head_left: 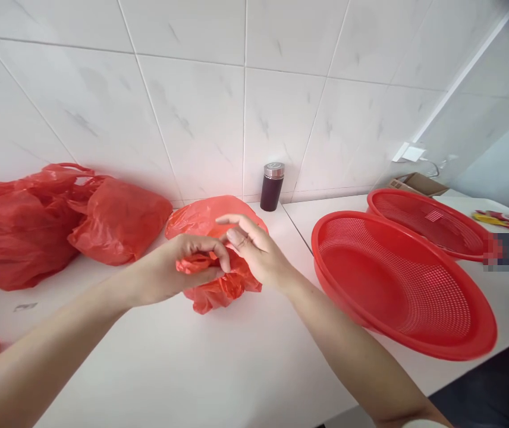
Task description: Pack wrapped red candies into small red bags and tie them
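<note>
Across the lower frame, a white counter (pixel 219 368) meets a tiled wall. At left lie red bags (pixel 58 220); at centre, the left hand (pixel 178 267) pinches a red plastic bag (pixel 219 285), with the right hand (pixel 254 249) loosely open against it. A dark jar (pixel 272 186) stands behind, and red baskets (pixel 401 285) sit at right.

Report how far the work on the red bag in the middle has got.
Done: little shows. The red bag sits bunched on the counter. In hand: left hand pinches its gathered top, right hand touches it, fingers spread. Left: both red baskets hold nothing; two other bags lie untouched.
</note>
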The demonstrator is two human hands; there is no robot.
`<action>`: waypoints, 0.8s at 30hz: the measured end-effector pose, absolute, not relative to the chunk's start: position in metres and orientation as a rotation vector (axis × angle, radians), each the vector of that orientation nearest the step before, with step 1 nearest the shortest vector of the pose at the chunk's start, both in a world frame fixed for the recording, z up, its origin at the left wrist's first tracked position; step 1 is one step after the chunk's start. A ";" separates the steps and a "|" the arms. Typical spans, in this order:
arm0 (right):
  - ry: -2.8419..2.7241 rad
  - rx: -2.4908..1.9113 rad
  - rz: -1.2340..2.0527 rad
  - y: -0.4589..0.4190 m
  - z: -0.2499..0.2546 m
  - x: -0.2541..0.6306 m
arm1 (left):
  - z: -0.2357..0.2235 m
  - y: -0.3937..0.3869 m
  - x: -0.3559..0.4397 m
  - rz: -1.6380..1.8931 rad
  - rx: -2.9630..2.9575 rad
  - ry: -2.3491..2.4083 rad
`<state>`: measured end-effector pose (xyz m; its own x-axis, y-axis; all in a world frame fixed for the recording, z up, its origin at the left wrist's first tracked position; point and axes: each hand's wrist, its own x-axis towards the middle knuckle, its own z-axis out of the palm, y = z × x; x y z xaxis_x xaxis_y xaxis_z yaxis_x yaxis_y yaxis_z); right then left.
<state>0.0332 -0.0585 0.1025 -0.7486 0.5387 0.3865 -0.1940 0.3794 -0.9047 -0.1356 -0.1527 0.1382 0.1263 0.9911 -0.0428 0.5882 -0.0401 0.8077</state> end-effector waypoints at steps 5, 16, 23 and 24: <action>-1.869 -0.304 1.658 -0.051 0.070 0.020 | 0.112 -0.151 -0.123 0.923 2.316 2.016; -1.803 -0.487 1.086 -0.049 0.064 0.031 | 0.078 -0.152 -0.111 1.074 2.275 2.155; -1.482 -0.806 1.317 -0.012 0.024 0.044 | 0.031 -0.180 -0.123 0.974 1.624 2.367; -1.439 -0.880 1.328 -0.006 0.015 0.046 | 0.023 -0.185 -0.124 0.986 1.541 2.375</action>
<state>0.0461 -0.0062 0.0154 -0.2850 0.9433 0.1703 -0.0947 0.1490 -0.9843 -0.1240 -0.1846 0.0227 -0.4641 0.8573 0.2228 0.7632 0.2594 0.5918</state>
